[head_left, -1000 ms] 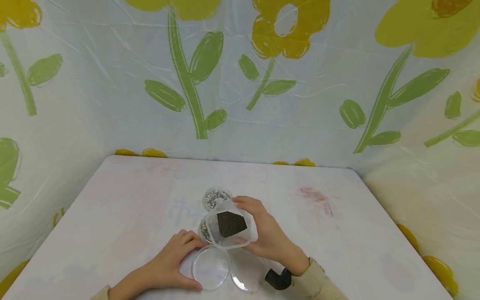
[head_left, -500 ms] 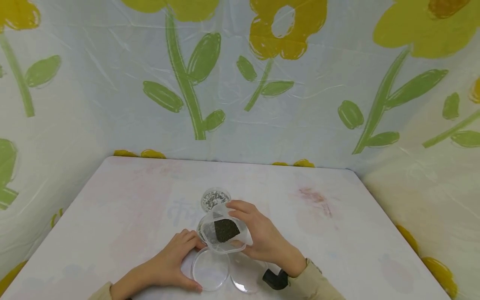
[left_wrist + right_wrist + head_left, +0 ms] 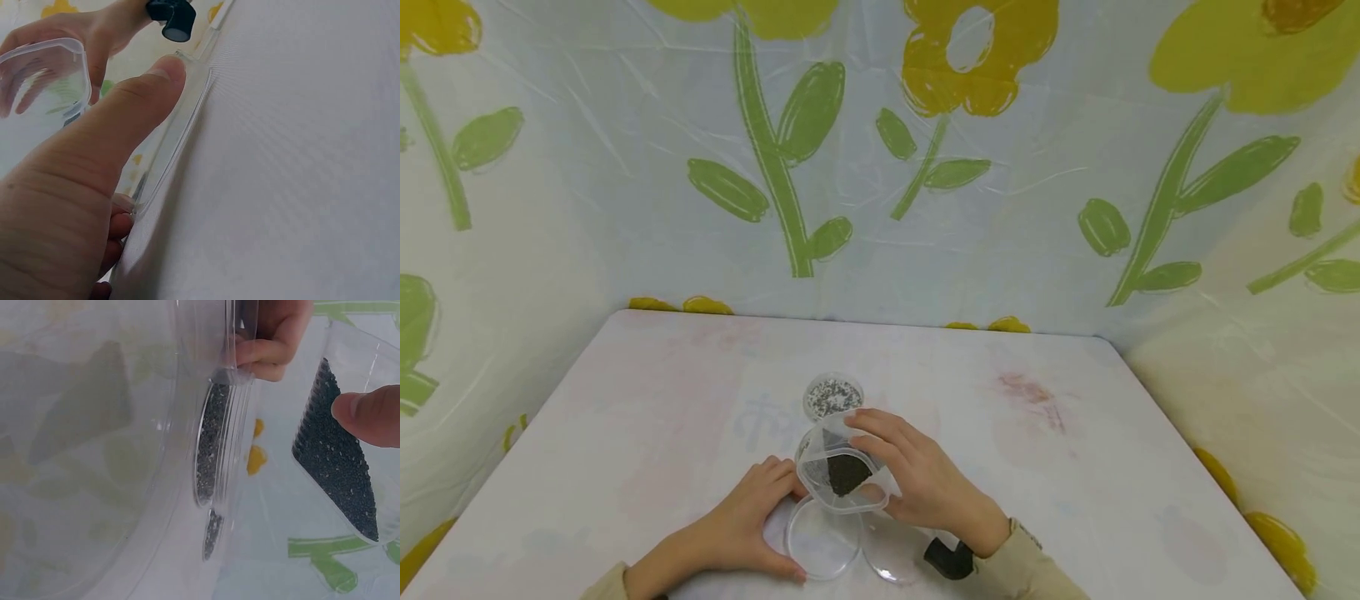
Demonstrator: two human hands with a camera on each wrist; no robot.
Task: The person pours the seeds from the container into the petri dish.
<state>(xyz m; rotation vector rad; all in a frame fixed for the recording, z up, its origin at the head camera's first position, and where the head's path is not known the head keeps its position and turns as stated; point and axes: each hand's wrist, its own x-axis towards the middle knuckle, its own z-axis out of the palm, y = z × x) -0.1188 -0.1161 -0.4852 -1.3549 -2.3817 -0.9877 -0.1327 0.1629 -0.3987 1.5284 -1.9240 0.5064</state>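
Observation:
My right hand grips a clear plastic tub tilted toward the left hand, with fine dark grains heaped inside. In the right wrist view its thumb presses the tub's wall beside the grains. My left hand holds a clear round dish on the table, thumb at the near edge and fingers at the far edge. The left wrist view shows the thumb on this dish's rim. Another round dish, partly filled with speckled grains, is mostly hidden behind the tub in the head view.
Farthest back is a dish of black and white grains. A clear dish or lid lies right of the held dish. A black wrist mount sits at the right cuff. A flowered sheet hangs behind the white table.
The right hand has brought the tub slightly left and toward me and tipped it further. Less of the dark grain heap shows now. My left hand has stayed on its dish.

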